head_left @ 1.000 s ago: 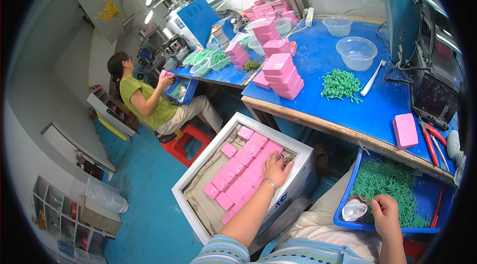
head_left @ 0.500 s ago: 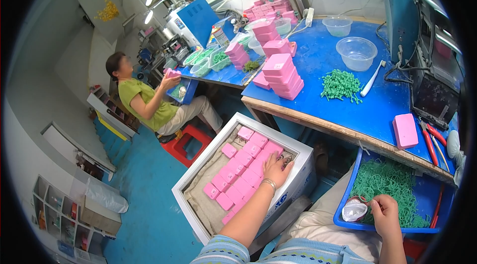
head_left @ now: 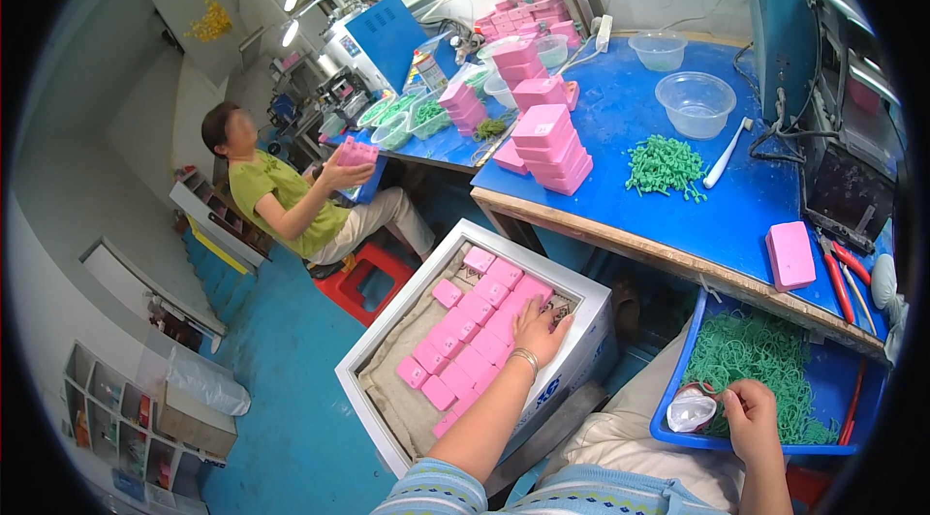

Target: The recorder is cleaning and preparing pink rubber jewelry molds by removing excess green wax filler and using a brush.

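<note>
My left hand (head_left: 541, 333) rests with fingers apart on pink blocks (head_left: 468, 309) laid in rows on a grey cloth inside a white-rimmed box (head_left: 392, 316). Its fingertips touch blocks at the box's right side. Thumb and fingers of my right hand (head_left: 754, 416) are pinched together over a blue tray (head_left: 680, 360). What they hold is too small to make out. Tangled green strands (head_left: 751, 360) fill much of that tray. Beside my right fingertips sits a small round container with a whitish lining (head_left: 691, 409).
A blue-topped bench (head_left: 620, 224) bears stacked pink blocks (head_left: 550, 147), a green heap (head_left: 665, 166), a clear bowl (head_left: 695, 105), a white-handled tool (head_left: 727, 155) and red-handled pliers (head_left: 835, 278). A person (head_left: 281, 195) sits on a red stool (head_left: 366, 282) at the left.
The seated person's hands, holding a pink block, have shifted right and slightly down, and the head has turned. My own hands look unmoved.
</note>
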{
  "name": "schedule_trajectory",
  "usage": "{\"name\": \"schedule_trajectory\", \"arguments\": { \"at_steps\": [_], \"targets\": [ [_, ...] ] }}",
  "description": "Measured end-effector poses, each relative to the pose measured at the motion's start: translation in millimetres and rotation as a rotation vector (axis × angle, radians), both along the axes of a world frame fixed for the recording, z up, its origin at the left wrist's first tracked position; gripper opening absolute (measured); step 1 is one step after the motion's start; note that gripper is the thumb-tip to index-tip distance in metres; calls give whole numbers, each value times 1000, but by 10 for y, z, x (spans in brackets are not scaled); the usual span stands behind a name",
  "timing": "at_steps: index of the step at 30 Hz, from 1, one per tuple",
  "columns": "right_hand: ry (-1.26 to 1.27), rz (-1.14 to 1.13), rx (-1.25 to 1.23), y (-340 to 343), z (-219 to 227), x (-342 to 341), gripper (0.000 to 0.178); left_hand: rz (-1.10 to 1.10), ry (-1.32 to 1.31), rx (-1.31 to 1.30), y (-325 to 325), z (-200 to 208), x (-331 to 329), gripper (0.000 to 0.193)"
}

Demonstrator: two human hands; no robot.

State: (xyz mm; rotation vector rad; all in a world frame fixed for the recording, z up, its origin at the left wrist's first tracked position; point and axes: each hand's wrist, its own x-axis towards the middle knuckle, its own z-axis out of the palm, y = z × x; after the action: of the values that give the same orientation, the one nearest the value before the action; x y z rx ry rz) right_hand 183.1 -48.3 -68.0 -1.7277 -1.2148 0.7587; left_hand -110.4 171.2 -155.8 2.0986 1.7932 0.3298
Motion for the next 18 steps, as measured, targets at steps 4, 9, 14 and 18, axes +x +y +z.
{"name": "schedule_trajectory", "arguments": {
  "at_steps": [4,9,14,18],
  "targets": [
    [12,0,0,2,4,7,8,3,1,-6,2,3,12,50],
    [0,-12,8,3,28,7,8,6,-28,6,-4,1,16,49],
    [2,31,-8,19,24,-18,9,3,-14,12,8,-32,-24,49],
    [-3,17,-13,6,3,-2,10,-4,-23,28,12,-21,-2,49]
  ]
}}
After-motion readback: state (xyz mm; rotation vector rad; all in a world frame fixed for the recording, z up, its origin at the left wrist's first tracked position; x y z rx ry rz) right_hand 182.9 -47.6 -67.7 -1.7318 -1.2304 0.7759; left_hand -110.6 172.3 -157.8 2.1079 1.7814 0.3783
